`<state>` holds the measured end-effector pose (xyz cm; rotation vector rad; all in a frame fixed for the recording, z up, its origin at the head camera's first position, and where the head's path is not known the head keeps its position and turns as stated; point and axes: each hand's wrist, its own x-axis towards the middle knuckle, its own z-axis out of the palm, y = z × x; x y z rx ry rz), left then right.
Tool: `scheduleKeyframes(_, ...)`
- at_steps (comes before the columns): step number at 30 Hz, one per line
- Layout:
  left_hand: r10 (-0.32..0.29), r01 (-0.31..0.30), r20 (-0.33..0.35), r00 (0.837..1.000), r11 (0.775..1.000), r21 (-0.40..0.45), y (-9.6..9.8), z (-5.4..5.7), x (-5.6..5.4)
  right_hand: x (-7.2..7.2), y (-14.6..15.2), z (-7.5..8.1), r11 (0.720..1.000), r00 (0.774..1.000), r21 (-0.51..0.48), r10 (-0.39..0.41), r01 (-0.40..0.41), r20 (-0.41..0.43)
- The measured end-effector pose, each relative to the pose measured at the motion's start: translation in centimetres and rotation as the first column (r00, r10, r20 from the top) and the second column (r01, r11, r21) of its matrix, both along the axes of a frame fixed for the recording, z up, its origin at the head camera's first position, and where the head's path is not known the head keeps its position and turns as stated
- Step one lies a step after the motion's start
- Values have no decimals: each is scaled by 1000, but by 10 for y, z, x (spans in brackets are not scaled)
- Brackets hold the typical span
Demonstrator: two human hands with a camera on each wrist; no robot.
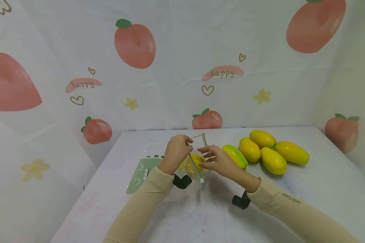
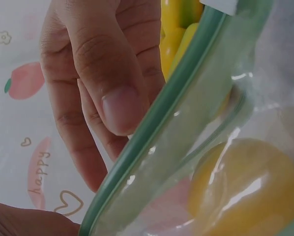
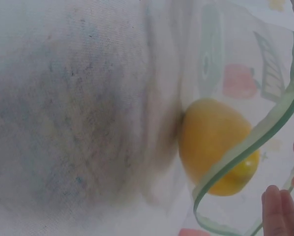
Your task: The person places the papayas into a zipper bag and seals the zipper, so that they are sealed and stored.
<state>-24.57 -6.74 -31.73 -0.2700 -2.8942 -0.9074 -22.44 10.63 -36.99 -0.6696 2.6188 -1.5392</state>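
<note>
Upright on the table stands a clear zip bag [image 1: 195, 166] with green zipper strips and a white slider [image 1: 201, 181]. Inside it lies a yellow mango-like fruit [image 3: 211, 142]. My left hand [image 1: 178, 150] pinches the bag's top rim at its left end; in the left wrist view only part of that hand shows at the lower left corner. My right hand [image 1: 217, 160] is at the bag's right side, fingers loosely extended around the opening, thumb [image 2: 120, 110] beside the green strip. Nothing is seen gripped in it. The bag's mouth stands apart.
Several yellow-green mango-like fruits [image 1: 273, 160] lie grouped on the right of the white table [image 1: 182, 219], one [image 1: 235, 156] close to my right hand. A flat green bag with a printed face [image 1: 143, 173] lies at the left, beside my left forearm. A fruit-patterned cloth [image 1: 170, 84] hangs behind.
</note>
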Motion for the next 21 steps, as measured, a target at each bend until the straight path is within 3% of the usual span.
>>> scheduleKeyframes(13, 5, -5, -7, 1000, 1000, -3, -1, 0, 0, 0, 15, 5, 998, 1000, -66, 9, -11, -24)
scheduleKeyframes(21, 6, -6, -13, 1000, 1000, 3, -2, -1, -1, 7, 26, 29, 995, 997, -101, -29, 22, -77)
